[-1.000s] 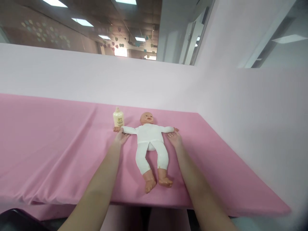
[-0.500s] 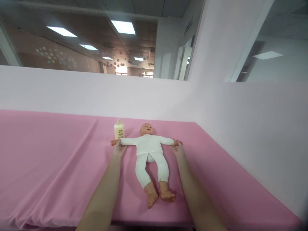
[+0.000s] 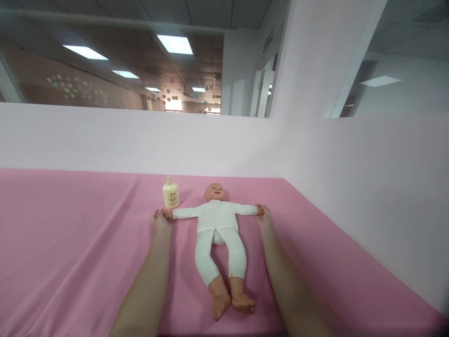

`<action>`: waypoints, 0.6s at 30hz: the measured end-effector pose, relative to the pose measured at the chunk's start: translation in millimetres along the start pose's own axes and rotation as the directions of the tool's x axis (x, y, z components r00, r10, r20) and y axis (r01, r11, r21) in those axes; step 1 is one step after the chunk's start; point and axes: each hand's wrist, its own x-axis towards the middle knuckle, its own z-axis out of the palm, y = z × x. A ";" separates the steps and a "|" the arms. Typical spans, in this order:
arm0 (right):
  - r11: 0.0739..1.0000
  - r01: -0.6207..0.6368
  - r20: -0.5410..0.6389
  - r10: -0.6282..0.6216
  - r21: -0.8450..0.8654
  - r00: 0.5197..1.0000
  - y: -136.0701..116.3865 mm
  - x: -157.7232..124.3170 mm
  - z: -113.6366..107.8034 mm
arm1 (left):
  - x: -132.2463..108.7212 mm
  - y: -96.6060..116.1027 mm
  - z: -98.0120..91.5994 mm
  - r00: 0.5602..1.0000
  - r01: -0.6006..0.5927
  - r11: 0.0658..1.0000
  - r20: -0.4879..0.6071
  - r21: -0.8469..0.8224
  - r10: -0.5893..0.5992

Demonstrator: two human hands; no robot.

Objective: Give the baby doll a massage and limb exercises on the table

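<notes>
A baby doll [image 3: 218, 217] with a white cloth body lies on its back, arms stretched out sideways and bare feet towards me. At the doll's hand on the left of the view, my left hand [image 3: 162, 220] has its fingers closed around that small hand. My right hand [image 3: 264, 216] grips the doll's other hand on the right, fingers curled over it. Just behind my left hand stands a pale yellow pump bottle [image 3: 171, 194] with a printed label, upright and apart from the doll's arm.
Pink cloth [image 3: 87, 243] covers the table, with long creases on the left. A white wall [image 3: 140, 140] rises behind it, below a wide window [image 3: 122, 61]. Another wall [image 3: 379, 187] borders the right side.
My left hand has shifted outward from the doll's wrist to its hand. My right hand stays at the doll's other hand. The view has tilted slightly.
</notes>
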 end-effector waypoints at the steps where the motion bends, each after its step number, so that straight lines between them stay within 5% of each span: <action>1: 1.000 -0.002 -0.002 0.002 0.008 1.000 1.3 -0.3 0.8 | -0.1 1.3 -1.9 0.999 -0.045 0.998 -0.024 0.037 0.046; 6: 0.999 -0.034 -0.012 0.034 0.006 0.999 8.1 0.4 5.2 | -14.7 12.5 -5.6 0.940 -0.321 0.908 -0.030 0.268 0.341; 9: 0.999 -0.050 -0.029 0.049 -0.016 0.998 8.6 4.3 6.1 | -39.0 18.9 10.8 0.834 -0.548 0.756 0.170 0.357 0.525; 12: 0.998 -0.052 -0.018 0.051 -0.035 0.999 9.4 5.8 5.3 | -76.7 18.2 48.1 0.757 -0.597 0.784 0.444 0.171 0.480; 14: 0.998 -0.044 0.014 0.044 -0.045 0.999 11.1 4.0 4.8 | -107.6 11.3 82.4 0.605 -0.606 0.792 0.688 0.073 0.400; 16: 0.998 -0.037 0.057 0.040 -0.055 0.998 13.1 0.6 5.3 | -140.9 -1.8 119.6 0.359 -0.670 0.741 0.889 0.033 0.284; 18: 0.997 -0.036 0.106 0.043 -0.067 0.993 14.3 -4.0 7.3 | -175.0 -21.0 154.0 0.152 -0.795 0.605 0.979 0.042 0.133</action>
